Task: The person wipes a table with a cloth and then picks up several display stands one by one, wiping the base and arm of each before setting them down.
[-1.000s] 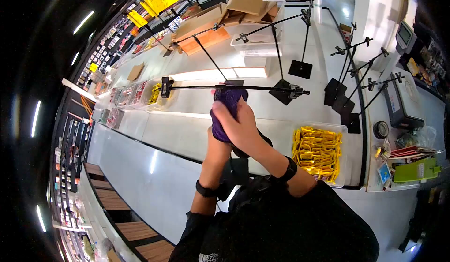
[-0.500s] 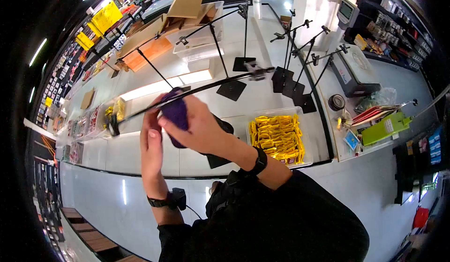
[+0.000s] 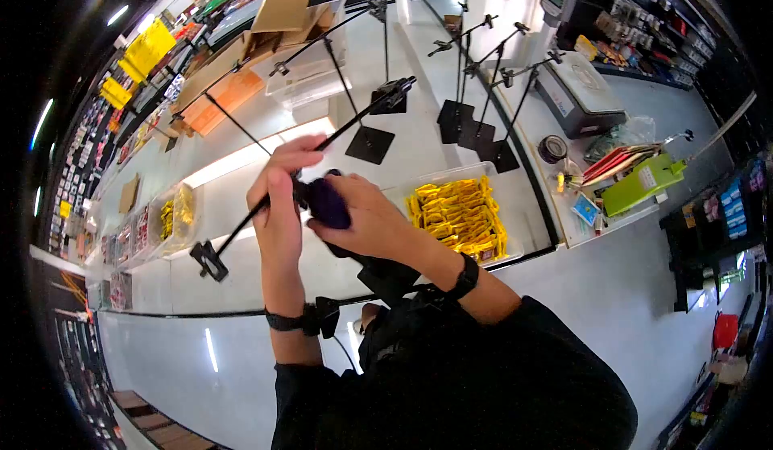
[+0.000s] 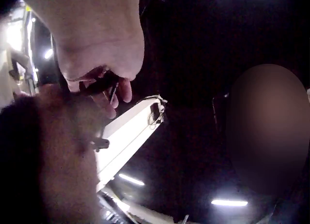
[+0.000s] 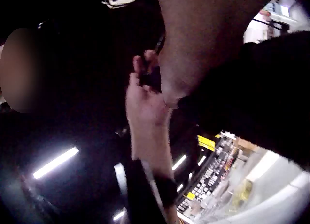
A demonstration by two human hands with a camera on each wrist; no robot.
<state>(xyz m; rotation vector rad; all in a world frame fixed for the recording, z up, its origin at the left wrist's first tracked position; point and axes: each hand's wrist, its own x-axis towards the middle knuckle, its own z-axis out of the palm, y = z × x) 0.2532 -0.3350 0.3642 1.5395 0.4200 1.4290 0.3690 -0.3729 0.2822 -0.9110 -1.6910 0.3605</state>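
Observation:
A black crossbar (image 3: pixel 354 121) slants across the head view, with a clip (image 3: pixel 209 262) at its near left end and another clip (image 3: pixel 394 90) at its far end. My left hand (image 3: pixel 280 200) holds the bar near its middle, fingers wrapped over it. Beside it, my right hand (image 3: pixel 372 218) grips a bunched purple cloth (image 3: pixel 328 205) against the middle of the stand. Below the right forearm shows the stand's dark square base (image 3: pixel 388 278). Both wrist views are dark; the left one shows the underside of my left hand (image 4: pixel 99 45), the right one shows the hands close together.
Several similar black stands (image 3: pixel 370 146) are on the white counter. A clear bin of yellow packets (image 3: pixel 459 216) lies to the right, smaller bins (image 3: pixel 173 212) to the left. Cardboard boxes (image 3: pixel 282 11) sit at the back; a scale (image 3: pixel 578 92) and green tool (image 3: pixel 644 186) stand at right.
The crossbar has swung from level to a steep slant, its left end nearer to me. My left hand has shifted from beside the cloth onto the bar. The view has turned rightward.

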